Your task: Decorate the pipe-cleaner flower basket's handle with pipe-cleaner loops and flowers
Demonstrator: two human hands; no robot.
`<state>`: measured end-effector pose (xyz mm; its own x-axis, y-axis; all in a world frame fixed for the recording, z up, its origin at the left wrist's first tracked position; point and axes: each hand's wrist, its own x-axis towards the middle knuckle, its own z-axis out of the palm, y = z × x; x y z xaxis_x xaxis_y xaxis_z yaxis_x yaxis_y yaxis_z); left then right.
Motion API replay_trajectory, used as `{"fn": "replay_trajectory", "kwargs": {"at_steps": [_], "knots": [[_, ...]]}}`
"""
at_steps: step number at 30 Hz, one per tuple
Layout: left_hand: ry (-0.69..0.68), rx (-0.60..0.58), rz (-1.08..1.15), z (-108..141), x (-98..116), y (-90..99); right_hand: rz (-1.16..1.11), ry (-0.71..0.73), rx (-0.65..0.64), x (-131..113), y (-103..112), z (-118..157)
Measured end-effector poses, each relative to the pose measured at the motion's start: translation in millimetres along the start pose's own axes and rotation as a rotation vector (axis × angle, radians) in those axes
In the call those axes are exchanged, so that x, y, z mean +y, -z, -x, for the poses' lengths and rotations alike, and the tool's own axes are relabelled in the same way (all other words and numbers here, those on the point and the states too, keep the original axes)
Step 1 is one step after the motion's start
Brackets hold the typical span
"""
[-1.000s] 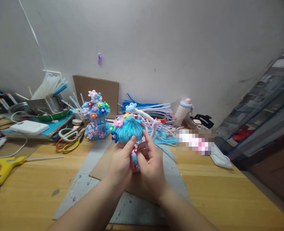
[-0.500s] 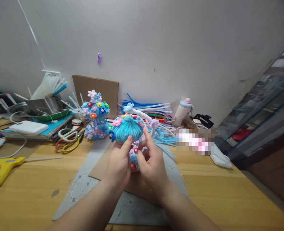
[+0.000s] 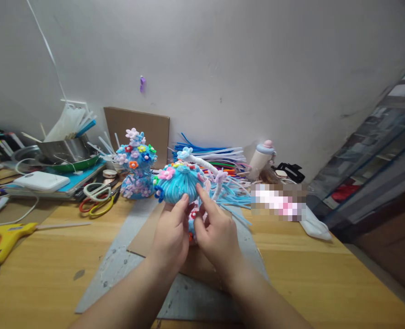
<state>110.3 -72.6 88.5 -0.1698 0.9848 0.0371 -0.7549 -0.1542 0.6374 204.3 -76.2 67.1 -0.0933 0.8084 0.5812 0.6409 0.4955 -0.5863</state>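
A blue fuzzy cap with small colored flowers point(image 3: 180, 183) is held up in front of me, above a flower-covered blue and pink base point(image 3: 191, 224). My left hand point(image 3: 173, 228) grips the cap from below, thumb on its front. The index finger of my right hand point(image 3: 216, 228) touches the cap's right side, while its other fingers curl beside the base; whether they grip it is hard to see. A white wrapped stem with a blue flower point(image 3: 202, 161) arches behind the cap. To the left stands a similar flowered piece point(image 3: 137, 164).
A grey mat point(image 3: 120, 269) and brown board point(image 3: 144, 233) lie under my hands. A yellow glue gun point(image 3: 8, 242) and scissors point(image 3: 99, 201) are at left. Behind are pipe cleaners point(image 3: 216, 155), a bottle point(image 3: 261, 160) and a metal pot point(image 3: 63, 148).
My right index finger has moved left and slightly down along the cap, from its right edge onto its front. The cap has turned or shifted slightly.
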Motion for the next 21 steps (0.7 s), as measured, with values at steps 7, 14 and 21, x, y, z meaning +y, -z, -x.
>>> {"fn": "replay_trajectory", "kwargs": {"at_steps": [7, 14, 21], "knots": [[-0.011, -0.072, -0.05, 3.7, -2.8, 4.9, -0.236, -0.037, 0.02, 3.8, 2.6, 3.0], [0.168, -0.095, -0.073, 26.1, 2.5, 8.1, -0.543, -0.048, 0.122, 4.8, 17.5, 12.9], [0.366, 0.209, -0.229, 41.9, 8.7, 35.7, -0.669, 0.085, -0.233, -40.2, 91.3, 39.0]]}}
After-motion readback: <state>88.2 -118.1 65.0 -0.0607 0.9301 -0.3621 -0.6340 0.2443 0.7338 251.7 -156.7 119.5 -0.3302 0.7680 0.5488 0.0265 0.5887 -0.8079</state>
